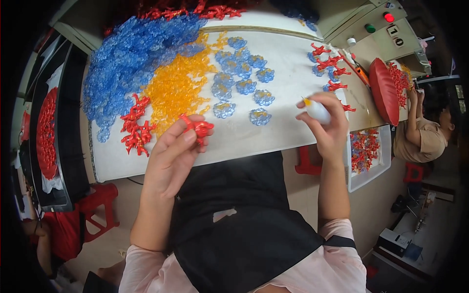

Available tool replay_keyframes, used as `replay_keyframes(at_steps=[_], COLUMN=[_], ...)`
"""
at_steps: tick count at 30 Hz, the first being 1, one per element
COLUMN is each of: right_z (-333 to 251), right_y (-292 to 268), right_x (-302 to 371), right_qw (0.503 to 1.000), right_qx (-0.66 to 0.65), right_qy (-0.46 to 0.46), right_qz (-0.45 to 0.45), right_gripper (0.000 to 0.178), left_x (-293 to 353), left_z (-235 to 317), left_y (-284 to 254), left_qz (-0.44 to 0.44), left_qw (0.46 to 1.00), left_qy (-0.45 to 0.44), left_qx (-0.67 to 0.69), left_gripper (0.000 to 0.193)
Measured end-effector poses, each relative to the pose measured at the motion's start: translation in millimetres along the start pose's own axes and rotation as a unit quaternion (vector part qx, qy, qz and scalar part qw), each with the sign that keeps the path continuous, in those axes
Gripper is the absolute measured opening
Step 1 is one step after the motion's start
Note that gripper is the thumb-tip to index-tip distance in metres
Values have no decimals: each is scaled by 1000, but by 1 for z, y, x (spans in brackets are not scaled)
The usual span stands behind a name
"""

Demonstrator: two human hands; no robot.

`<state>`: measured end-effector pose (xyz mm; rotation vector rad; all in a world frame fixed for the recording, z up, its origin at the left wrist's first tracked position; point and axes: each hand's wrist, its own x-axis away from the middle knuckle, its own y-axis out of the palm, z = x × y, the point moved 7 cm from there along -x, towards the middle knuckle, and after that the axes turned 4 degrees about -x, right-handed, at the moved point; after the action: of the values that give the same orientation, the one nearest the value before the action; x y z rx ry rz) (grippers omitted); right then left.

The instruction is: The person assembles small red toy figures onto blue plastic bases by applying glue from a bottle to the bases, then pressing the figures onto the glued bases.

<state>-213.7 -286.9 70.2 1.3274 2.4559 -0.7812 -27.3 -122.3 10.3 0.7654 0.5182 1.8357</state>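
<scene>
My left hand (171,158) pinches a small glossy red plastic figure (202,129) over the front of the white worktop (273,139). In my right hand (333,132) is a small white squeeze bottle (317,113) with a yellow tip, tilted up to the left. Between the hands lie loose rows of clear blue scalloped pieces (245,87), several with yellow parts on them. Beside my left hand are a cluster of red figures (137,129), a heap of clear yellow pieces (177,83) and a larger heap of blue pieces (132,58).
Blue pieces topped with red figures (330,62) stand along the worktop's right side. A white bin (365,181) of assembled pieces sits lower right, near a red tray (382,93). Another person (422,134) works beyond it. Left are a black rack (61,188) and red stool (100,202).
</scene>
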Motion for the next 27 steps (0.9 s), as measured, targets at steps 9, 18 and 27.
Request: replay_keyframes(at_steps=[9, 18, 27], right_z=[31, 33, 7], right_y=[50, 9, -4], right_x=[-54, -14, 42], right_qw=[964, 962, 942], right_qx=[173, 227, 260], right_qy=[-77, 25, -67], right_qz=[-184, -153, -201], right_gripper=[20, 29, 45], left_x=[7, 2, -12], left_z=[1, -4, -19], left_y=[-5, -3, 22], left_qz=[1, 1, -45], left_qw=[1000, 1000, 998], left_qy=[21, 8, -48], left_qx=[5, 3, -24], left_gripper=[28, 28, 25])
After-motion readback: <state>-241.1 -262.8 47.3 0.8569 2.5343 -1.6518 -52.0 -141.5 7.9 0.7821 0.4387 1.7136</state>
